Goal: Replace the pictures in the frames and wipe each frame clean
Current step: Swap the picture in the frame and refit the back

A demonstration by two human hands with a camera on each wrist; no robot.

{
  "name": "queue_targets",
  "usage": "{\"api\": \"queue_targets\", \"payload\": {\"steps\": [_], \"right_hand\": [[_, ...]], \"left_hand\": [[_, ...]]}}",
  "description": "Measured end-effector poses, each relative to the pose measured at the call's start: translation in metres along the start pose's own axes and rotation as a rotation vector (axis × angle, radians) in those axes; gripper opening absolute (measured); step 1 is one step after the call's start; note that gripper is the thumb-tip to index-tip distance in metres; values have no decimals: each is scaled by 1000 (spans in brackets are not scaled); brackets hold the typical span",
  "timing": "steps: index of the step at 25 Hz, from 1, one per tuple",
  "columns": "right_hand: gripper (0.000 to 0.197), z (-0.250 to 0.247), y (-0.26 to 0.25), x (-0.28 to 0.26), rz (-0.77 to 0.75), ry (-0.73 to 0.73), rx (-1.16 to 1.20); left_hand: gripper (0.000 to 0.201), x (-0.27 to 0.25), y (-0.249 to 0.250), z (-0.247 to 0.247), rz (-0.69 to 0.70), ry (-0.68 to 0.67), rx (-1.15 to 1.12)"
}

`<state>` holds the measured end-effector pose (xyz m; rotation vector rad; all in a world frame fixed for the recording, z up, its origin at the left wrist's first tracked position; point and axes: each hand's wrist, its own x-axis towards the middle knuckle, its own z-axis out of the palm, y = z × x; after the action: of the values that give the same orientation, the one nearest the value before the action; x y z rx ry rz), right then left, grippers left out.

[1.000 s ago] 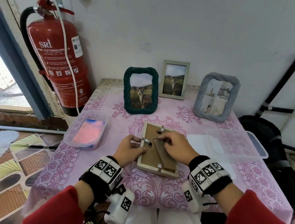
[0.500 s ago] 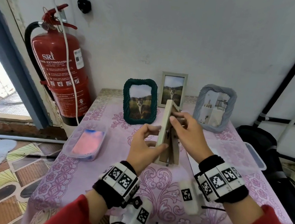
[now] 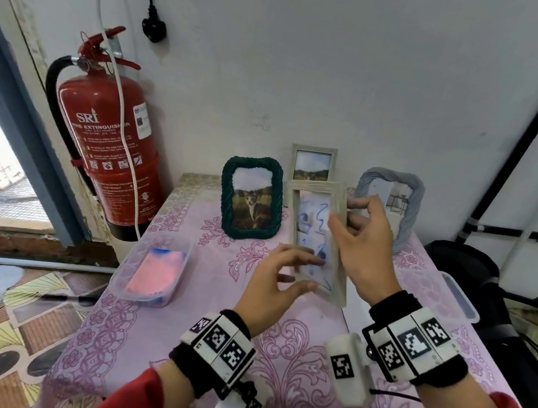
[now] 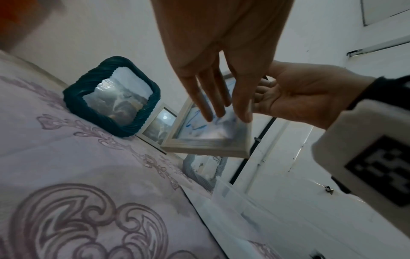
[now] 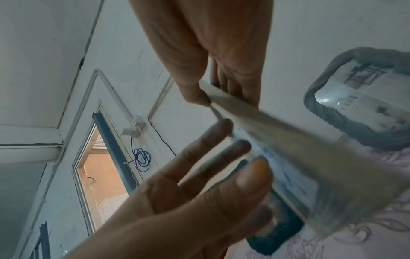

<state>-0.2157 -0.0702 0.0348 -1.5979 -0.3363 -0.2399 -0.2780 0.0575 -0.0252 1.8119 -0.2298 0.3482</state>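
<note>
My right hand [image 3: 364,252] holds a pale wooden picture frame [image 3: 316,188] upright above the table, glass side towards me. The thumb presses the front of its right rail and the fingers are behind it. The picture [image 3: 314,217] inside is white with blue scribbles. My left hand [image 3: 280,274] has straight fingers whose tips touch the lower glass. The left wrist view shows those fingertips [image 4: 213,108] on the glass above the frame's bottom rail [image 4: 206,146]. In the right wrist view my thumb [image 5: 196,96] pinches the blurred frame [image 5: 310,154].
A green rope frame [image 3: 251,198], a small wooden frame [image 3: 312,163] and a grey rope frame [image 3: 396,201] stand along the back. On the pink cloth's left edge a clear box [image 3: 153,267] holds a pink cloth. A clear tub [image 3: 458,296] sits right, a fire extinguisher [image 3: 109,147] left.
The frame lay face down on the table, was tipped up on edge, and now faces me lifted. My left hand has let go of its edge and lies on the glass.
</note>
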Motion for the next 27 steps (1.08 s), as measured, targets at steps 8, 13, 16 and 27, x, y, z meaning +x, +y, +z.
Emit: {"api": "queue_targets", "payload": {"steps": [8,13,16,27], "right_hand": [[10,-1,14,-4,35,37,155],[21,5,34,-1,105,103,215],[17,6,47,-2,158,66,246],[78,-9,99,-21,279,-401,-251]], "left_hand": [[48,9,-18,-30,-137,232,-185],[43,3,-22,-32,-199,102,-460],[43,1,-27,-33,-224,145,-519],[56,-11,-67,-36,-384,200,-361]]}}
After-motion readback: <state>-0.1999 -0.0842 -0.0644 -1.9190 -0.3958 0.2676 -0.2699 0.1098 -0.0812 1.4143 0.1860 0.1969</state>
